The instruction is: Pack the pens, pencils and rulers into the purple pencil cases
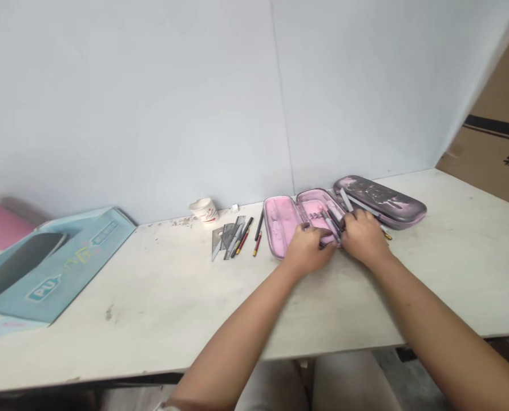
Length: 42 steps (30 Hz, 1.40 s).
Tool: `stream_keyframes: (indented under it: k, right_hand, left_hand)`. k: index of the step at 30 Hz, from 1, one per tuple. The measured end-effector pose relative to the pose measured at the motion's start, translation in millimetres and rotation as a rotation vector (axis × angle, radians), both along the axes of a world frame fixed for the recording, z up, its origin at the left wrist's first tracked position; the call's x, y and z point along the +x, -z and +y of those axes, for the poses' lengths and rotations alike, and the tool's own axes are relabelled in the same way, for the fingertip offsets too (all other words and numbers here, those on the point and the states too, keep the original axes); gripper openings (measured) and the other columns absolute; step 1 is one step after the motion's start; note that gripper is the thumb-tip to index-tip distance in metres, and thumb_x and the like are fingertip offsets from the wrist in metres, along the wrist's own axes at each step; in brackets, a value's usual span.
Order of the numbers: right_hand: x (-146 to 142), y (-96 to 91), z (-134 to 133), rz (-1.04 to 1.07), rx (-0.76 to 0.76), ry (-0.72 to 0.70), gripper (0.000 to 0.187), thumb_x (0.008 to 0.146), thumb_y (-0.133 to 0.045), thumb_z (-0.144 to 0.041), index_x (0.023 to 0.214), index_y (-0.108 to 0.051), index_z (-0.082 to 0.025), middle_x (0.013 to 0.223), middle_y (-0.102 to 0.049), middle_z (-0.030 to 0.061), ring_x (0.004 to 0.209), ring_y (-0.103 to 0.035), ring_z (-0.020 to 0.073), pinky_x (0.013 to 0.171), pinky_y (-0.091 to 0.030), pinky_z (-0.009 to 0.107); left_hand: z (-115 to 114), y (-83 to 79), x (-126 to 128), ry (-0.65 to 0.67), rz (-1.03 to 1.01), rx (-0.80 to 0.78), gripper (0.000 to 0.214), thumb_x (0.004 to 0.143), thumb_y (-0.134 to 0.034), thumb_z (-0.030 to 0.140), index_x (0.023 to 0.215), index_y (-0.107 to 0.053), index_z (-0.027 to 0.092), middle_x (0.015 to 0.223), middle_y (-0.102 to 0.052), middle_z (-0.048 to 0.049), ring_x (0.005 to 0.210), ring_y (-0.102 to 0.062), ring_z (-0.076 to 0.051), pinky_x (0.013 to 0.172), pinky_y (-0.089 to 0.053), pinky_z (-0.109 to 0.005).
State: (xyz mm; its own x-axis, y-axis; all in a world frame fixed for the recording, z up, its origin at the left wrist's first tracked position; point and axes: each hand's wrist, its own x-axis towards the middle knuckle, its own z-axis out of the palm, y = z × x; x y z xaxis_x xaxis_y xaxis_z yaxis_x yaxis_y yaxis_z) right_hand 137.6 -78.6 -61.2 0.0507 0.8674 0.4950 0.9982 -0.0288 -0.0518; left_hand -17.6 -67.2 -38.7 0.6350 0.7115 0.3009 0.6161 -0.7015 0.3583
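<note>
A pink zip pencil case (pixel 280 220) lies spread open, with elastic loops in its right half. My left hand (pixel 309 250) has its fingers curled over the front edge of that half. Right beside it, my right hand (pixel 363 235) is closed, its fingertips at a dark pen (pixel 332 221) lying in the case. A pale flat strip (pixel 346 200) sticks up behind the right fingers, and a gold-tipped pencil (pixel 386 233) shows past the knuckles. Exactly what lies under the right palm is hidden. Behind it is a second, closed dark pencil case (pixel 380 201).
Left of the open case lie several pens and pencils (pixel 242 237), clear rulers and a set square (pixel 218 240). A crumpled paper cup (pixel 203 210) stands by the wall. A blue box (pixel 79 257) is at the left, a cardboard box (pixel 489 148) at the right.
</note>
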Motion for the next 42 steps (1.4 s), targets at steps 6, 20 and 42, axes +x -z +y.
stream_keyframes:
  k: [6,20,42]
  right_hand:
    - [4,0.4,-3,-0.037,-0.074,0.040,0.028,0.073,-0.044,-0.014,0.092,-0.063,-0.007,0.093,-0.057,0.0198,0.090,-0.049,0.0303,0.076,-0.038,0.039]
    - [-151,-33.2,13,-0.080,-0.011,-0.343,0.028,0.080,-0.044,-0.028,0.091,-0.064,-0.012,0.102,-0.054,0.0178,0.104,-0.042,0.0318,0.084,-0.038,0.044]
    - [-200,-24.0,21,0.065,0.076,-0.529,0.021,0.081,-0.045,-0.029,0.088,-0.059,-0.014,0.095,-0.060,0.0144,0.108,-0.044,0.0284,0.091,-0.036,0.041]
  left_hand:
    - [6,-21.9,-42,0.014,-0.138,-0.050,0.029,0.084,-0.048,0.030,0.102,-0.063,0.015,0.111,-0.063,-0.0084,0.108,-0.055,-0.019,0.098,-0.039,-0.032]
    - [16,8.0,-192,-0.446,-0.081,0.048,0.025,0.083,-0.045,0.026,0.102,-0.061,0.018,0.107,-0.056,-0.0106,0.108,-0.045,-0.025,0.093,-0.038,-0.042]
    - [24,7.2,-190,-0.447,-0.586,-0.134,0.018,0.078,-0.058,0.034,0.085,-0.065,0.019,0.093,-0.066,-0.0029,0.100,-0.055,-0.019,0.098,-0.034,-0.038]
